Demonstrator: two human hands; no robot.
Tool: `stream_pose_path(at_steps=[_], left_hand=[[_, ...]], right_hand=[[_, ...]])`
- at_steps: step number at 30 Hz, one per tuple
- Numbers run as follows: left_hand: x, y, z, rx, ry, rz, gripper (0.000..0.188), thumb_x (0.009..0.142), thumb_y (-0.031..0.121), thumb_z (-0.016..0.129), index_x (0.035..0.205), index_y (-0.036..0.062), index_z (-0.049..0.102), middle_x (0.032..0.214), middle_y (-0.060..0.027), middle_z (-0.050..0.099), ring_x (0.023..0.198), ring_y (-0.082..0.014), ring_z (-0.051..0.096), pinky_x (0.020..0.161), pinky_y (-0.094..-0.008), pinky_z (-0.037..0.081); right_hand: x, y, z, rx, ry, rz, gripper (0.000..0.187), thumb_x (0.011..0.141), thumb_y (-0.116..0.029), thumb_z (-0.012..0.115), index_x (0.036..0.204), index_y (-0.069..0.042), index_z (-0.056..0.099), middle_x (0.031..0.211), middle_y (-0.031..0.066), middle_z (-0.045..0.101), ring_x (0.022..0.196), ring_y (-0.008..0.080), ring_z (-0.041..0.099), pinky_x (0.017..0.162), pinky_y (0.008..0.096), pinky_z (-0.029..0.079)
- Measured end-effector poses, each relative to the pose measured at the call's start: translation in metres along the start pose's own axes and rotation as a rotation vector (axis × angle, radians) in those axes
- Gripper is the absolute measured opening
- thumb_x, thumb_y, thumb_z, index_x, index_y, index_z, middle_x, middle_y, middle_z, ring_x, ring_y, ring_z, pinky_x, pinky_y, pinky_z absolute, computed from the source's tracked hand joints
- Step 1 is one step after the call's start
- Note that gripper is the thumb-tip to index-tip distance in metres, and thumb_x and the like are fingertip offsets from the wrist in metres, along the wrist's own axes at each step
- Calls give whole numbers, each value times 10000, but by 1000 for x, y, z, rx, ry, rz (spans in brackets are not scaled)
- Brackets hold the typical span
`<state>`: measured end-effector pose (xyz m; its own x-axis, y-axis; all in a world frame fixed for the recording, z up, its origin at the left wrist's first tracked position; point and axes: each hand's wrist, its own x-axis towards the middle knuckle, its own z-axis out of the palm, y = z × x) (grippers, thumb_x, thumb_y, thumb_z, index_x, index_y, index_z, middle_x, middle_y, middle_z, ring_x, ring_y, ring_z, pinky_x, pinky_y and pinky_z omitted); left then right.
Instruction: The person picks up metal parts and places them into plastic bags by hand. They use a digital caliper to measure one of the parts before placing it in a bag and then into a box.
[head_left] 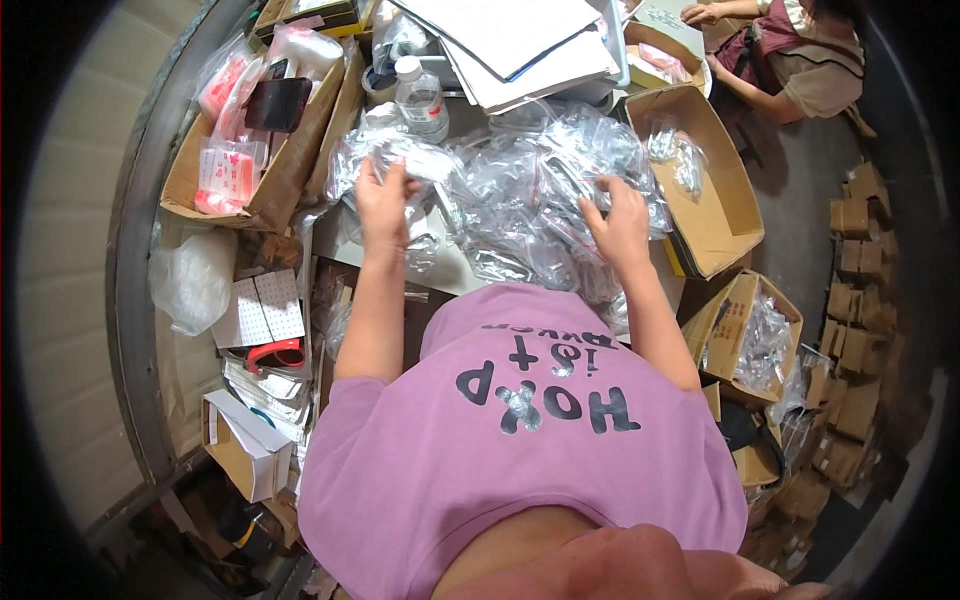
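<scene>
A heap of clear plastic bags (540, 165), some with silvery pieces inside, covers the middle of the table. My left hand (385, 205) is at the heap's left side, its fingers curled and closed on a shiny clear plastic bag (425, 160). Over the right part of the heap is my right hand (622, 228), with thumb and forefinger apart beside the bags. It appears to hold nothing. Just beyond my left hand stands a clear bottle (421, 105) with a white cap.
On the left, a cardboard box (285, 190) holds pink-and-white packets and a dark phone (277, 104). An open carton (715, 225) with a few bags stands to the right. Papers (510, 40) lie at the back. Another person (790, 60) sits at the far right.
</scene>
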<state>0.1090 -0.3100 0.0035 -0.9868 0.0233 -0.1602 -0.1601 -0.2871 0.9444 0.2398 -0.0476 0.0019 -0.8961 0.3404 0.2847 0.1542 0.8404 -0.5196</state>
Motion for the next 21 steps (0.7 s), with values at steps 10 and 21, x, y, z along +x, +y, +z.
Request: stream_pose_path(at_steps=[10, 21], left_hand=[[-51, -41, 22, 122, -452, -320, 467, 828, 202, 588, 1234, 55, 410, 1137, -72, 520, 973, -147, 510, 806, -266, 421], [-1, -23, 2, -145, 39, -185, 299, 823, 125, 601, 1035, 32, 411, 852, -57, 559, 648, -124, 564, 512, -211, 453]], right_hand=[[-7, -23, -5, 410, -69, 76, 289, 715, -165, 644, 954, -39, 543, 774, 124, 595, 669, 238, 583, 592, 335, 446], [19, -7, -5, 21, 79, -196, 405, 703, -203, 679, 1047, -49, 533, 1058, 147, 553, 998, 288, 513, 937, 402, 326]])
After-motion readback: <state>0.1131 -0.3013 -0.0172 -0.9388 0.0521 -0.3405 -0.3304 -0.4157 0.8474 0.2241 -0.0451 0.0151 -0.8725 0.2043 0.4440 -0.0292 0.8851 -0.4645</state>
